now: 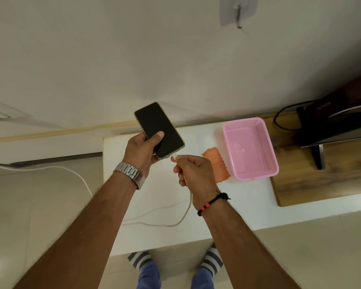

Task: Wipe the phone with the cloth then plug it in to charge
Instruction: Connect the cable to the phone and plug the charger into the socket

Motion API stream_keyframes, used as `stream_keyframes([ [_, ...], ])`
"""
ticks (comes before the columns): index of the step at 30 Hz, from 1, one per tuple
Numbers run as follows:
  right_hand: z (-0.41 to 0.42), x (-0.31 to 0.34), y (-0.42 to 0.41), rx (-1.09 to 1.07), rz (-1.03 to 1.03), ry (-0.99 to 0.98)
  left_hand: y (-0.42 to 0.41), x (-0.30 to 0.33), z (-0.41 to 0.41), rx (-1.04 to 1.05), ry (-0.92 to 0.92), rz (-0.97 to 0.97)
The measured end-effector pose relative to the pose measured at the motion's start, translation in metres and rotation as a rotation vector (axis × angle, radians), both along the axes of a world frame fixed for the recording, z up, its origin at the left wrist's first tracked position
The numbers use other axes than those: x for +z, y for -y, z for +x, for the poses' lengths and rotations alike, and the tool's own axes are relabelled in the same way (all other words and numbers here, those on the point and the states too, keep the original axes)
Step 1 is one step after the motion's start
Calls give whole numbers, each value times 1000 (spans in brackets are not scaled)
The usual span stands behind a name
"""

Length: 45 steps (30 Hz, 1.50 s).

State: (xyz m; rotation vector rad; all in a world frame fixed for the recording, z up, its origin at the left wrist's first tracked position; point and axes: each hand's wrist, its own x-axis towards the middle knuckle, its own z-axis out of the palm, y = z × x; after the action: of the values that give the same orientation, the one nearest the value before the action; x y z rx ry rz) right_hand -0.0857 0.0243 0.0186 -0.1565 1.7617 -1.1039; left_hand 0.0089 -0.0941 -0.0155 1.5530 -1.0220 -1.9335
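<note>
**Charging plug met the phone above the white table**

While the left hand (142,151) held the phone (159,129) up over the far edge of the white table (248,197), its fingers were curled under the back of the case and its thumb lay flat on the dark screen. The phone was tilted, its top end pointing away toward the wall and its lower end nearest the person. A silver metal watch (130,174) sat on the left wrist.

The right hand (193,172) was just beside the phone's lower end, thumb and forefinger pinching the white plug (174,157) of the charging cable (181,220), the other fingers curled in together. The plug's tip touched the bottom edge of the phone; whether it was fully seated could not be told. From the hand the cable dropped to the table, looped across the near part of the top and ran off its left side. A black bead bracelet with orange beads (212,203) circled the right wrist.

On the table, right of the phone, the orange cloth (217,165) lay flat, partly hidden by the right hand. Touching or just beside the cloth's right edge stood a pink perforated plastic basket (268,161). Further right of the basket, a wooden board (321,180) carried a black device with a stand (331,126).
</note>
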Motion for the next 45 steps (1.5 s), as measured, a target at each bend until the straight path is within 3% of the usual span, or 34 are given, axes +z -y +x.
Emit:
stream_keyframes([
  [5, 4, 14, -6, 130, -108, 137, 3, 11, 4, 68, -129, -1],
  [9, 13, 27, -13, 156, -178, 177, 5, 22, 10, 47, -545, 201],
  [11, 17, 33, -15, 143, -211, 200, 6, 28, 10, 10, -660, 252],
  [21, 31, 36, -20, 112, -158, 26, 11, 24, 4, -5, -809, 357],
  [37, 29, 29, -20, 206, -169, -35, 11, 20, 10, -61, -718, 292],
  [40, 20, 21, -21, 263, -109, -13, 9, 16, 23, -132, -562, 244],
  [45, 10, -4, 4, 127, -110, 49, -5, 0, 46, -101, -83, 112],
])
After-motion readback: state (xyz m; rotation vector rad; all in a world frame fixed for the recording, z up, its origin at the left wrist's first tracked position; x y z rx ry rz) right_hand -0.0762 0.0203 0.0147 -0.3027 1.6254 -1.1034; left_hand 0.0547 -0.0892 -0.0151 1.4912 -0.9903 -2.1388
